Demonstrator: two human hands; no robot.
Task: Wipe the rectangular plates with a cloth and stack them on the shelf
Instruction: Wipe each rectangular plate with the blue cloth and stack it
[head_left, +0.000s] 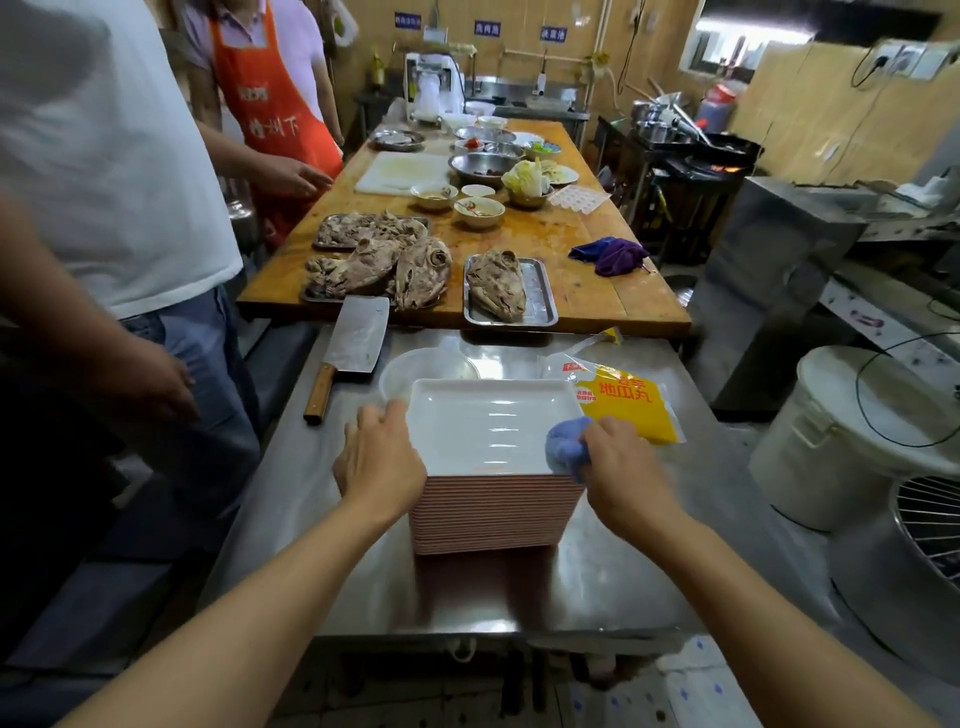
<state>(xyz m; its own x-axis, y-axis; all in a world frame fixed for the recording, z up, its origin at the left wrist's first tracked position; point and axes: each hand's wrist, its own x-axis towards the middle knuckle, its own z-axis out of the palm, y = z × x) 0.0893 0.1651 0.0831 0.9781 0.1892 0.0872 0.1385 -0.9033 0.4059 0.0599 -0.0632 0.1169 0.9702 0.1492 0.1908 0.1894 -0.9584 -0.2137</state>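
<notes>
We're at the steel worktable (597, 587), its far edge butting against the long wooden prep table (545, 244), and right in the middle of the steel top sits our tall stack of white rectangular plates with pinkish rims (493, 512). The top plate (483, 423) lies face up, ready for the wipe. Behind its far right corner lies a yellow plastic food packet (631, 408); off the far left corner, a steel cleaver with a wooden handle (353, 345), well clear of us. Our left hand (379, 457) curls over the top plate's left edge, fingers gripping it, likely to steady the pile. Our right hand (621, 467) bunches a small blue cloth (563, 447), fingers closed round it, pressing it into the plate's near right corner. No shelf in view yet.
</notes>
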